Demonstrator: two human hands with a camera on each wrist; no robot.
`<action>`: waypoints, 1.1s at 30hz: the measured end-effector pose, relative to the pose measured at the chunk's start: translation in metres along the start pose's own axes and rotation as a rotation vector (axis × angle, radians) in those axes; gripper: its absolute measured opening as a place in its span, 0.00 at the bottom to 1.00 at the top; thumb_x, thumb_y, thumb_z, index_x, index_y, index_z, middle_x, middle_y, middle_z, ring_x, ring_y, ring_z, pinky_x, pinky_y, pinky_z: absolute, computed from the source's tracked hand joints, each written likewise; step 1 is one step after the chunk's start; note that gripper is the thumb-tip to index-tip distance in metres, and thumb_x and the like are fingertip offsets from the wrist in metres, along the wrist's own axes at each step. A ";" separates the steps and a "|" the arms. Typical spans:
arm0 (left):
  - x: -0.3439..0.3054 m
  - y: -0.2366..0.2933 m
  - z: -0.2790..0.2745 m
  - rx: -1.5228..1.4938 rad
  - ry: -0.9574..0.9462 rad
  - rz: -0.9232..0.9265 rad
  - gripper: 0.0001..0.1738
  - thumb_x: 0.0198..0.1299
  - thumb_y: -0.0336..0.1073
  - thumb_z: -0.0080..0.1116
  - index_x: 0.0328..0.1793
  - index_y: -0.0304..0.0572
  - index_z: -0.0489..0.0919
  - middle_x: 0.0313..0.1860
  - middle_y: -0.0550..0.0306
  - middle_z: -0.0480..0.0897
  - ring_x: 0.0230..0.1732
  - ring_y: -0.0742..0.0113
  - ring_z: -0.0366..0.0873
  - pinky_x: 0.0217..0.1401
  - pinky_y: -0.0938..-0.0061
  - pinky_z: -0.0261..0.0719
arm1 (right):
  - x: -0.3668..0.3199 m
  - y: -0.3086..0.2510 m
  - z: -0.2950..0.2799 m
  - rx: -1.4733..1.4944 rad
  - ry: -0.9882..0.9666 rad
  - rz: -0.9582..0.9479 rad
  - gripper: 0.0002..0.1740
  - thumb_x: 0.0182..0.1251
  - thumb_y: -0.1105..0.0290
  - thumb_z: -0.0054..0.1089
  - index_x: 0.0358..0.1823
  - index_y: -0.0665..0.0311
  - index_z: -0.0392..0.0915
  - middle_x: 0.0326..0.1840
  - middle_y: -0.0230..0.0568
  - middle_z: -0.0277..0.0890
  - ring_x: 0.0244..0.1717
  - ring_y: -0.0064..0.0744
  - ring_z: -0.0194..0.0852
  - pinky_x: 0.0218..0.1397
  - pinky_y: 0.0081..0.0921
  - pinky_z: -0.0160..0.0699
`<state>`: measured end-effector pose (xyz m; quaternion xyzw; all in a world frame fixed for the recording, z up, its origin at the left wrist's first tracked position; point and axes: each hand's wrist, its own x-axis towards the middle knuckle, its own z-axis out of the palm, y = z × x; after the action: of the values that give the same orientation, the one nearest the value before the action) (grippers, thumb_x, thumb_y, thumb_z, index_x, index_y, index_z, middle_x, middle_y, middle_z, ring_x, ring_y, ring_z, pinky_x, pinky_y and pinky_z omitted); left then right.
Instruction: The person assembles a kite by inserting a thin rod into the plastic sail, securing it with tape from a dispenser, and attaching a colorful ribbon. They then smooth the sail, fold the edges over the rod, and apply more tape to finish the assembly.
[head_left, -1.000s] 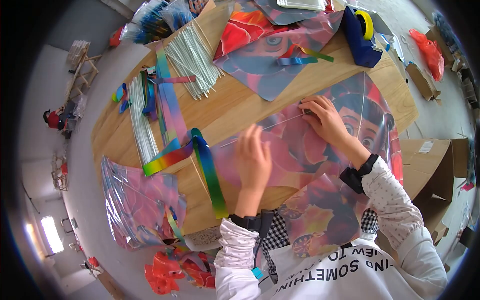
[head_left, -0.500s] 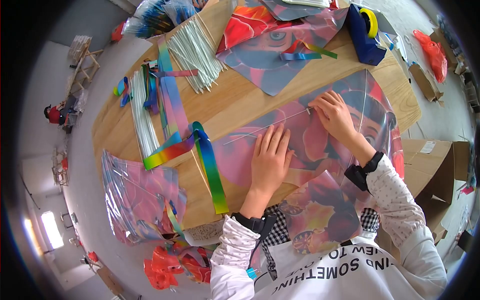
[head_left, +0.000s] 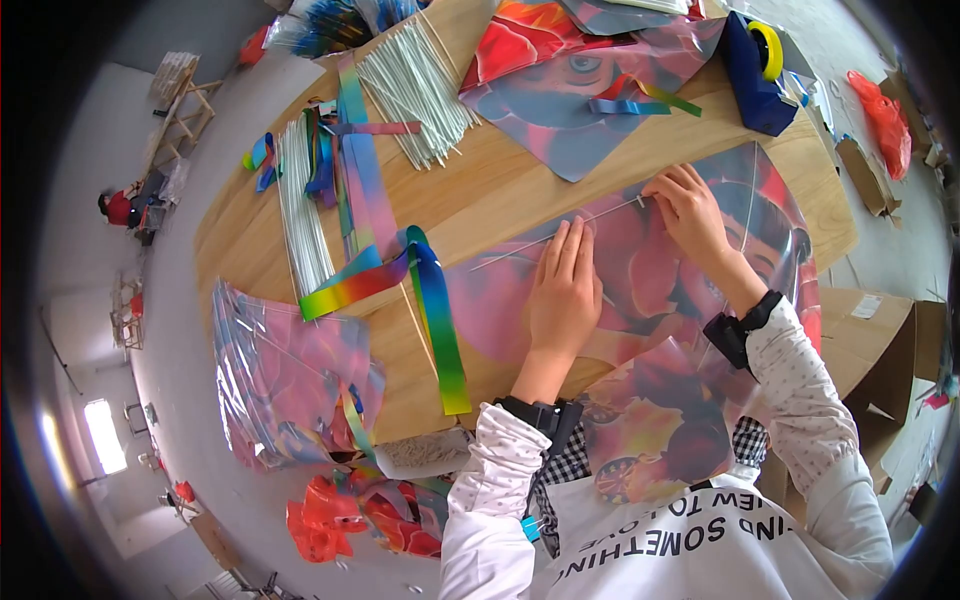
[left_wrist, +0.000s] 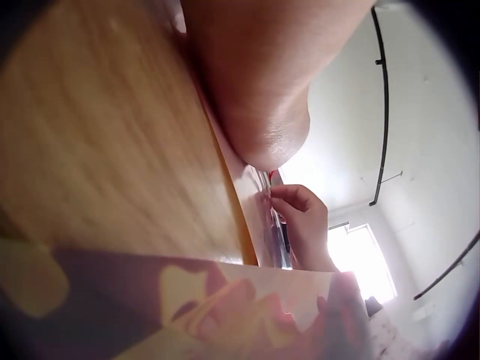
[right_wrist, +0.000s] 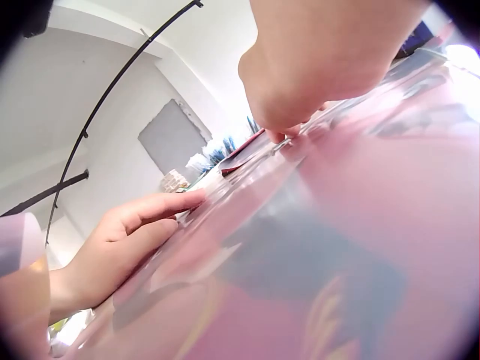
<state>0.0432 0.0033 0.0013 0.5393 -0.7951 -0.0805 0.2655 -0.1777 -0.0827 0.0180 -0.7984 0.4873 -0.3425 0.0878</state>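
A large printed plastic kite sheet [head_left: 490,310], pink with a cartoon face at its right end, lies on the wooden table. Across it runs a thin white rod [head_left: 513,251], slanting up toward the right. My left hand [head_left: 563,305] lies on the sheet with fingers straight, fingertips at the rod's middle. At the rod's upper right end, by a small white fitting [head_left: 642,201], my right hand [head_left: 692,218] pinches with thumb and curled fingers. The right wrist view shows both hands low over the glossy film; the right fingertips are partly hidden behind the hand.
Bundles of white rods [head_left: 418,95] lie at the back left beside rainbow ribbons [head_left: 440,330]. More printed sheets [head_left: 545,105] are at the back, near a blue tape dispenser [head_left: 752,80]. A folded film stack [head_left: 290,380] sits front left. A cardboard box [head_left: 860,330] stands right.
My left hand came down from over the rod's left part onto the sheet, then slid up and right to the rod. The right hand stays at the rod's end. The view has shifted slightly.
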 end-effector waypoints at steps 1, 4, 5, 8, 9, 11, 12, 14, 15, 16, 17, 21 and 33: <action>0.000 0.000 -0.001 -0.008 -0.003 0.002 0.28 0.66 0.28 0.52 0.73 0.32 0.71 0.75 0.44 0.71 0.77 0.47 0.66 0.78 0.55 0.67 | 0.001 0.001 -0.001 -0.008 -0.004 0.006 0.06 0.60 0.81 0.60 0.37 0.62 0.79 0.42 0.39 0.78 0.50 0.46 0.76 0.53 0.39 0.78; 0.000 0.000 -0.003 -0.015 -0.001 0.004 0.28 0.66 0.29 0.53 0.73 0.31 0.72 0.75 0.43 0.72 0.78 0.47 0.66 0.78 0.55 0.67 | 0.002 0.005 -0.001 -0.017 -0.008 0.010 0.06 0.61 0.81 0.60 0.37 0.62 0.79 0.42 0.39 0.78 0.50 0.46 0.76 0.52 0.39 0.78; -0.001 -0.001 -0.002 -0.002 0.008 0.000 0.28 0.66 0.29 0.53 0.73 0.31 0.72 0.75 0.43 0.72 0.77 0.47 0.66 0.78 0.55 0.67 | 0.002 0.005 -0.001 -0.020 -0.016 0.007 0.06 0.61 0.81 0.60 0.37 0.62 0.79 0.41 0.39 0.78 0.50 0.46 0.76 0.52 0.39 0.78; -0.002 -0.002 -0.001 0.015 0.052 -0.033 0.27 0.66 0.30 0.54 0.71 0.29 0.73 0.73 0.42 0.73 0.76 0.46 0.67 0.78 0.55 0.67 | 0.001 0.003 0.002 -0.024 -0.032 -0.017 0.06 0.61 0.81 0.60 0.37 0.62 0.79 0.41 0.39 0.77 0.50 0.46 0.76 0.52 0.39 0.78; -0.002 -0.002 0.000 0.015 0.068 -0.046 0.26 0.66 0.30 0.54 0.70 0.28 0.73 0.73 0.42 0.73 0.76 0.45 0.67 0.77 0.55 0.68 | 0.001 0.002 0.005 -0.024 -0.032 -0.032 0.06 0.61 0.81 0.60 0.37 0.62 0.79 0.41 0.39 0.77 0.50 0.46 0.76 0.53 0.40 0.77; -0.002 -0.001 0.000 0.010 0.108 -0.070 0.25 0.65 0.30 0.55 0.68 0.27 0.74 0.70 0.41 0.75 0.73 0.45 0.69 0.76 0.55 0.70 | 0.001 -0.003 0.007 -0.020 -0.035 -0.044 0.05 0.61 0.80 0.61 0.37 0.62 0.79 0.41 0.39 0.77 0.50 0.46 0.76 0.53 0.40 0.77; -0.002 -0.002 0.000 0.009 0.127 -0.082 0.24 0.65 0.30 0.55 0.66 0.26 0.75 0.69 0.41 0.75 0.72 0.44 0.70 0.75 0.55 0.71 | 0.002 -0.006 0.008 -0.015 -0.037 -0.043 0.05 0.61 0.80 0.61 0.37 0.62 0.79 0.41 0.39 0.77 0.49 0.46 0.76 0.53 0.40 0.77; -0.001 -0.001 0.001 0.008 0.154 -0.089 0.23 0.65 0.29 0.56 0.64 0.24 0.76 0.67 0.40 0.76 0.71 0.44 0.71 0.73 0.56 0.72 | 0.003 -0.009 0.010 -0.010 -0.042 -0.043 0.05 0.61 0.80 0.61 0.37 0.62 0.79 0.41 0.39 0.77 0.49 0.46 0.76 0.53 0.40 0.77; -0.001 -0.001 0.001 0.006 0.167 -0.092 0.22 0.64 0.29 0.57 0.63 0.24 0.76 0.65 0.40 0.76 0.70 0.44 0.72 0.72 0.56 0.73 | 0.004 -0.010 0.011 -0.010 -0.045 -0.045 0.05 0.61 0.80 0.61 0.37 0.62 0.79 0.41 0.39 0.77 0.49 0.46 0.76 0.53 0.40 0.77; -0.001 -0.001 0.001 0.009 0.175 -0.095 0.22 0.64 0.28 0.57 0.63 0.24 0.76 0.65 0.40 0.77 0.69 0.44 0.72 0.71 0.56 0.74 | 0.004 -0.011 0.012 -0.010 -0.048 -0.046 0.05 0.61 0.80 0.61 0.37 0.62 0.79 0.41 0.39 0.77 0.49 0.46 0.76 0.53 0.40 0.77; -0.001 -0.001 0.001 0.011 0.183 -0.099 0.22 0.64 0.28 0.57 0.63 0.24 0.76 0.64 0.40 0.77 0.69 0.44 0.72 0.71 0.56 0.75 | 0.004 -0.012 0.012 -0.010 -0.049 -0.047 0.06 0.61 0.80 0.61 0.37 0.62 0.79 0.41 0.38 0.77 0.49 0.46 0.76 0.53 0.40 0.77; -0.001 -0.001 0.001 -0.004 0.194 -0.110 0.22 0.63 0.28 0.57 0.63 0.24 0.76 0.63 0.40 0.77 0.68 0.43 0.73 0.69 0.57 0.76 | 0.005 -0.013 0.012 -0.015 -0.055 -0.046 0.06 0.61 0.80 0.61 0.37 0.61 0.79 0.41 0.38 0.77 0.50 0.46 0.76 0.53 0.40 0.77; 0.000 -0.002 0.003 -0.054 0.211 -0.115 0.22 0.63 0.27 0.57 0.62 0.23 0.76 0.63 0.40 0.77 0.67 0.42 0.73 0.67 0.57 0.78 | 0.003 -0.011 0.014 -0.050 -0.069 -0.043 0.10 0.59 0.80 0.62 0.42 0.60 0.81 0.45 0.38 0.78 0.54 0.46 0.75 0.58 0.41 0.75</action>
<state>0.0428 0.0019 -0.0022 0.5822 -0.7280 -0.0599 0.3569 -0.1599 -0.0828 0.0138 -0.8219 0.4754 -0.3042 0.0771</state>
